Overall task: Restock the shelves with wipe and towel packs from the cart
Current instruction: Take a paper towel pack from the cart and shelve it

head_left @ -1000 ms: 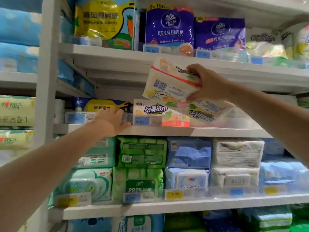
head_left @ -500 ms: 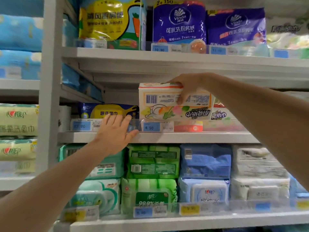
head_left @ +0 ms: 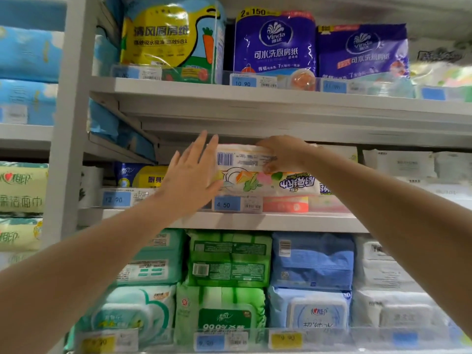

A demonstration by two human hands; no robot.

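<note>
Open room on the middle shelf (head_left: 268,222), left of the towel pack (head_left: 255,175), above a low yellow-and-blue pack (head_left: 143,177) and beneath the upper shelf (head_left: 281,108). Narrowed there by a slanted bracket (head_left: 135,123) at the back left and by the left hand (head_left: 194,180), flat against the towel pack's left end. Only a thin slot above the towel pack, taken up by the right hand (head_left: 283,154) gripping its top edge. Walled on the right by white packs (head_left: 398,163). Fronted low by a clear price-tag lip (head_left: 227,204). Below, wipe packs (head_left: 229,259) crammed side by side, touching.
</note>
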